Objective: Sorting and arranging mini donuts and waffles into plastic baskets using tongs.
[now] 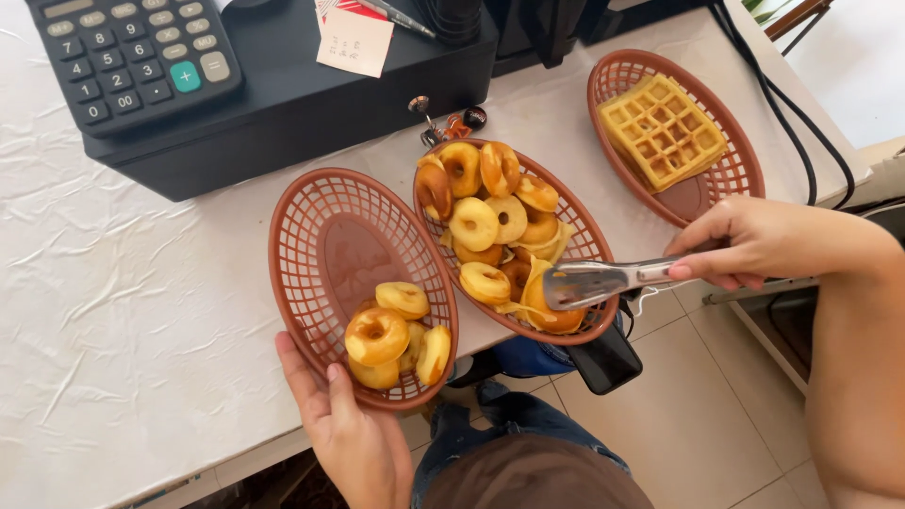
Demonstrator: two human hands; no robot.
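Looking down: head camera, straight over a counter with a white wrinkly table cover (123, 311) and tiled floor below.
Left hand: the left hand (353, 438) is wrapped around the near rim of the left basket (297, 236), thumb up on the edge, fingers underneath, so it's a closed hold on the basket.
Left basket: brown oval plastic weave, hanging partly over the counter edge, with a small pile of mini donuts (391, 335) bunched at the near end. The far half is bare.
Right hand: the right hand (754, 240) comes in from the right side and is closed around the handle of the metal tongs (603, 280).
Tongs: the tips sit over the near end of the middle basket (589, 247), pressed together or nearly so, resting on a donut there. Can't honestly tell if they're actually pinching one.
Middle basket: same brown kind, just beside the left one, loaded with a heap of golden donuts (490, 221) on a bit of yellow paper.
Right basket: third basket (745, 170) further back right, holding a square waffle (663, 130).
Back of counter: black cash drawer (292, 104) with a calculator (132, 57) on top, a small paper note (353, 41), and a key (424, 118) in the lock.
Cables: black cables (792, 123) run down the right side.
Bottom edge: the person's jeans (509, 419) and a dark phone (603, 358) under the middle basket's overhang.
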